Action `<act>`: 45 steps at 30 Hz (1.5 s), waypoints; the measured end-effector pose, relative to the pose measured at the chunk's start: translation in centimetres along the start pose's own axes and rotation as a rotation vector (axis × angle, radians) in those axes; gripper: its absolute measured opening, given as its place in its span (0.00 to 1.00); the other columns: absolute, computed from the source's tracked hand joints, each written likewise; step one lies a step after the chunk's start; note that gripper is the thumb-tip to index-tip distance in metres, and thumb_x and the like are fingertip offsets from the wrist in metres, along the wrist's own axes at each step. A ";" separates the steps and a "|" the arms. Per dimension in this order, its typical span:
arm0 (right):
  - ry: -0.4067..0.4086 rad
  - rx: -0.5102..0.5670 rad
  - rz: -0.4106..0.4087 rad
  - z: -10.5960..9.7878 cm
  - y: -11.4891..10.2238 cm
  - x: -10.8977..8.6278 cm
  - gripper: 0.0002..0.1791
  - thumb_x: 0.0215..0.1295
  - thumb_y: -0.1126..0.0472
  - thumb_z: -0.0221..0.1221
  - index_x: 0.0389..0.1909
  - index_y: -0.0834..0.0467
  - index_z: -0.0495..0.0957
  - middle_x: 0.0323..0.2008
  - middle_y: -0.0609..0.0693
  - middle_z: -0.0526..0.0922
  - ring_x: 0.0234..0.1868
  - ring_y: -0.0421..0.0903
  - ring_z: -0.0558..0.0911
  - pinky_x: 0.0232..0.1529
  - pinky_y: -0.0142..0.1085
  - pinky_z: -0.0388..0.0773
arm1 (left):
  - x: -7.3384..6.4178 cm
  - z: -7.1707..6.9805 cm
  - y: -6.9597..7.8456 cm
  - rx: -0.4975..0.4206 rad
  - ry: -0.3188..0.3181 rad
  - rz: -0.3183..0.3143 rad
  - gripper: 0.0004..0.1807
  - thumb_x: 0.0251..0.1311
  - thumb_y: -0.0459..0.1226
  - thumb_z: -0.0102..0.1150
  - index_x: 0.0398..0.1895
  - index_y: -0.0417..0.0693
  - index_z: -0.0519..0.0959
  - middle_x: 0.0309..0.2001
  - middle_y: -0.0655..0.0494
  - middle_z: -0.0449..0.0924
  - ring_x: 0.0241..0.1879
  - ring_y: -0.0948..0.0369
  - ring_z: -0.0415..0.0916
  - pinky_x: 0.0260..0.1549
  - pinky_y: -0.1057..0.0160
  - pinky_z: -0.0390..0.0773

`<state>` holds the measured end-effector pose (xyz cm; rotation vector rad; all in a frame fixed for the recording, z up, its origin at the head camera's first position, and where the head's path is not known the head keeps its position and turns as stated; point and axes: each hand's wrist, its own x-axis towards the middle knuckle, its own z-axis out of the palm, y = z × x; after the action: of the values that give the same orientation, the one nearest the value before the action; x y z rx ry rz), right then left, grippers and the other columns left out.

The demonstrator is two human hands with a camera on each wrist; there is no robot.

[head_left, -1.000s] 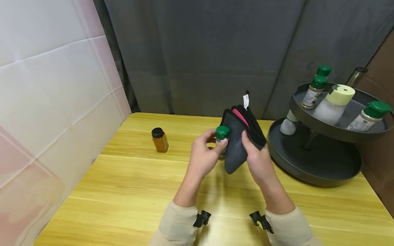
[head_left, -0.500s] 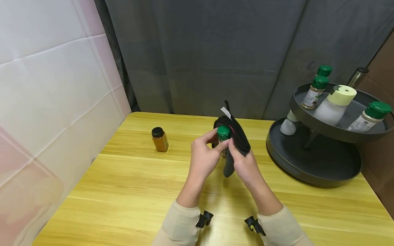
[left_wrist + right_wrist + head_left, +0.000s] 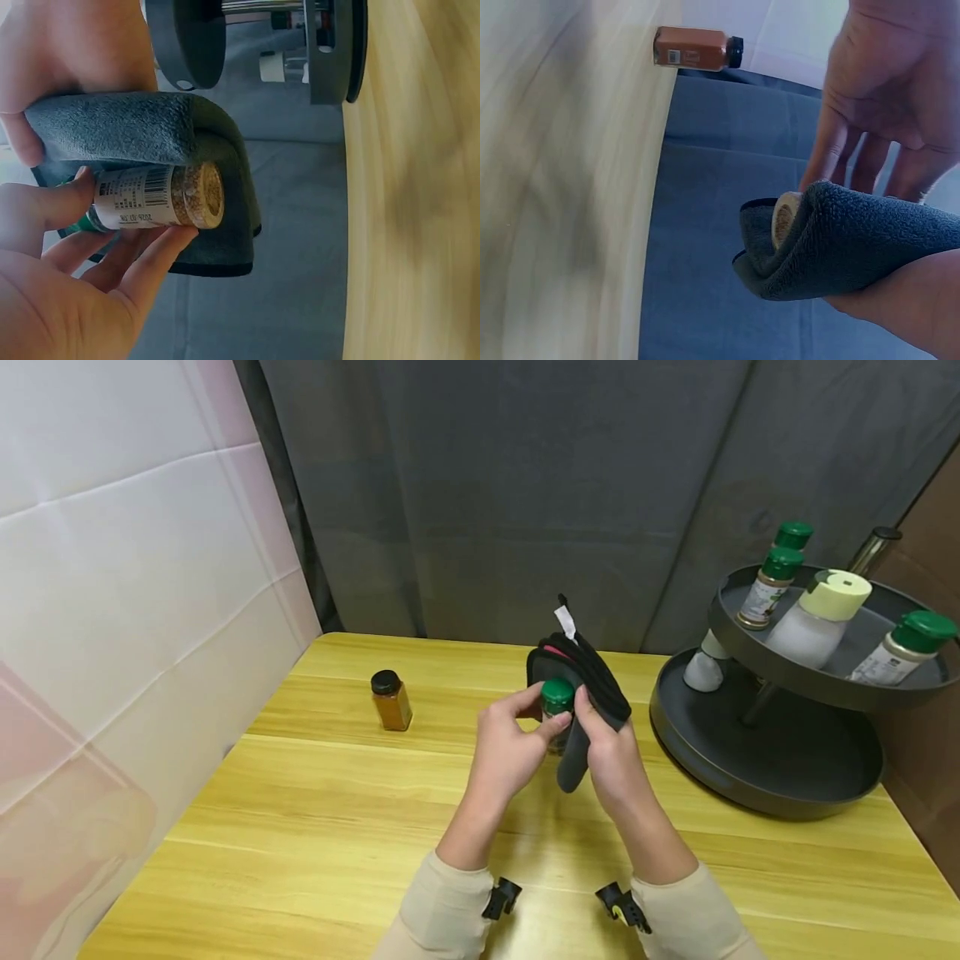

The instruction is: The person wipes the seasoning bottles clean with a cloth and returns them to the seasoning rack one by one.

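Observation:
My left hand (image 3: 510, 739) holds a small spice jar (image 3: 142, 196) with a green cap (image 3: 557, 693) between thumb and fingers. The jar has a white barcode label, and tan granules show at its clear base. In my right hand (image 3: 617, 760) is a folded dark grey cloth (image 3: 573, 760) with black edging, a strip of pink and a white tag. The cloth wraps partly around the jar, lying against its side and behind it in the left wrist view. Both are held above the wooden table (image 3: 360, 827). In the right wrist view the cloth (image 3: 855, 240) hides most of the jar.
A square bottle of orange-brown spice (image 3: 392, 702) with a black cap stands to the left. On the right is a dark two-tier round rack (image 3: 765, 777); its upper tray bears several green-capped jars and a yellow-topped bottle (image 3: 817, 610). A grey curtain (image 3: 487, 510) hangs behind.
The cloth first swung left and closed around the jar, then opened slightly and shifted right again. Both hands are closer together than a second ago, and the jar has moved slightly right.

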<state>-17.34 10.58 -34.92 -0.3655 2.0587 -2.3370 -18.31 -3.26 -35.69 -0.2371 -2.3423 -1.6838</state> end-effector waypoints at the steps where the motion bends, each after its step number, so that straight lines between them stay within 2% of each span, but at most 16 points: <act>1: 0.001 0.007 0.002 0.0 0.0 0.0 0.31 0.87 0.47 0.41 0.84 0.54 0.54 0.77 0.50 0.64 0.74 0.43 0.65 0.80 0.41 0.58 | 0.0 0.0 0.0 0.003 0.001 0.001 0.23 0.65 0.38 0.74 0.64 0.46 0.85 0.44 0.49 0.91 0.47 0.55 0.85 0.50 0.52 0.84; 5: -0.003 0.007 0.029 0.1 0.7 0.1 0.31 0.88 0.49 0.42 0.83 0.54 0.55 0.78 0.49 0.64 0.77 0.43 0.63 0.83 0.44 0.55 | 0.2 -0.2 0.1 0.013 0.017 0.020 0.21 0.66 0.38 0.73 0.62 0.46 0.86 0.42 0.49 0.90 0.44 0.56 0.84 0.45 0.56 0.82; 10: -0.031 -0.007 0.085 -0.1 1.7 0.5 0.30 0.88 0.49 0.43 0.83 0.55 0.56 0.79 0.50 0.63 0.82 0.46 0.58 0.86 0.50 0.48 | 0.2 -0.5 0.3 -0.010 0.046 0.028 0.23 0.65 0.37 0.74 0.63 0.45 0.85 0.45 0.48 0.92 0.47 0.53 0.87 0.52 0.46 0.84; 16: -0.067 0.020 0.126 -0.6 1.7 0.6 0.31 0.88 0.50 0.40 0.84 0.56 0.52 0.79 0.53 0.61 0.80 0.47 0.59 0.85 0.49 0.49 | 0.1 -0.5 0.4 -0.024 0.043 0.017 0.25 0.65 0.37 0.74 0.65 0.44 0.84 0.47 0.47 0.92 0.49 0.52 0.88 0.57 0.42 0.83; 18: -0.068 0.038 0.132 -0.7 1.2 0.5 0.32 0.88 0.48 0.40 0.85 0.55 0.51 0.80 0.51 0.60 0.79 0.45 0.60 0.85 0.47 0.51 | 0.1 -0.4 0.4 -0.027 0.035 0.013 0.25 0.65 0.37 0.74 0.65 0.45 0.84 0.48 0.47 0.92 0.50 0.52 0.88 0.59 0.42 0.83; 24: -0.029 0.046 0.023 -0.5 -0.7 0.0 0.33 0.88 0.45 0.40 0.85 0.55 0.51 0.80 0.46 0.59 0.78 0.39 0.60 0.85 0.44 0.52 | 0.1 -0.2 0.5 -0.004 -0.006 0.000 0.25 0.66 0.38 0.73 0.66 0.46 0.84 0.47 0.48 0.91 0.49 0.54 0.85 0.54 0.48 0.84; 28: -0.016 0.024 -0.026 -0.2 -1.3 -0.4 0.33 0.88 0.46 0.40 0.85 0.55 0.52 0.80 0.47 0.59 0.78 0.43 0.60 0.86 0.48 0.49 | 0.0 -0.1 0.5 -0.008 -0.014 -0.011 0.25 0.67 0.38 0.72 0.66 0.45 0.83 0.48 0.48 0.91 0.50 0.53 0.85 0.56 0.48 0.83; 34: -0.005 -0.008 0.042 0.0 -0.2 -0.3 0.33 0.88 0.47 0.40 0.85 0.54 0.51 0.81 0.48 0.59 0.81 0.45 0.58 0.86 0.51 0.48 | 0.1 -0.2 0.7 -0.018 0.017 -0.008 0.22 0.66 0.38 0.73 0.63 0.47 0.86 0.44 0.48 0.90 0.46 0.54 0.83 0.48 0.52 0.82; 37: -0.006 -0.014 0.082 -0.1 0.8 0.0 0.33 0.88 0.46 0.40 0.85 0.55 0.51 0.82 0.49 0.59 0.83 0.46 0.57 0.87 0.51 0.47 | 0.2 -0.2 0.9 -0.037 0.035 -0.010 0.23 0.65 0.37 0.73 0.64 0.46 0.85 0.47 0.48 0.91 0.49 0.53 0.85 0.54 0.46 0.84; 40: -0.008 -0.022 0.130 -0.3 1.7 0.2 0.33 0.88 0.47 0.40 0.85 0.56 0.51 0.82 0.51 0.58 0.84 0.48 0.55 0.87 0.52 0.46 | 0.2 -0.3 0.9 -0.053 0.044 -0.017 0.24 0.65 0.36 0.73 0.65 0.46 0.84 0.49 0.47 0.91 0.52 0.51 0.86 0.62 0.41 0.81; 45: 0.014 -0.036 0.190 -0.5 1.7 0.2 0.34 0.88 0.46 0.39 0.86 0.56 0.49 0.83 0.51 0.57 0.84 0.48 0.55 0.87 0.54 0.46 | 0.2 -0.1 0.7 -0.043 0.030 -0.020 0.25 0.66 0.37 0.73 0.66 0.46 0.83 0.50 0.47 0.91 0.53 0.52 0.86 0.64 0.42 0.80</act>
<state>-17.86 10.80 -36.61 -0.1465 2.0437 -2.2027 -18.34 -3.11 -35.01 -0.1961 -2.2961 -1.7367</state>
